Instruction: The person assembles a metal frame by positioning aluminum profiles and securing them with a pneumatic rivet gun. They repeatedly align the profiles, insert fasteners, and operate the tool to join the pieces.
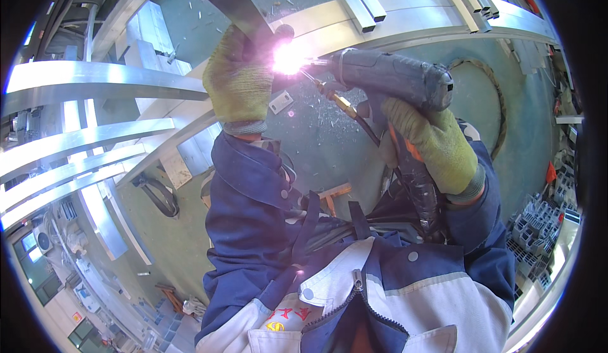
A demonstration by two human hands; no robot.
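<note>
My left hand (239,80), in a yellow-green work glove, is closed around the lower end of a dark flat bar (221,1) that comes in from the top. Just right of its fingers a welding arc (289,59) glares white and pink, hiding the joint. A welding torch (396,77) with a bulky black body points its tip at the arc, and my right hand (437,144), gloved alike, grips its handle. Below the torch's nose runs a thin tube with a brass fitting (345,106). A small light plate with holes (280,102) lies beneath, beside my left glove.
Long silvery metal profiles (95,77) stretch out on the left. A broad metal beam (405,17) crosses the far side, with square tubes (356,1) lying over it. A hose (500,99) loops on the floor at right. Stacked cut profiles (538,232) stand at the far right.
</note>
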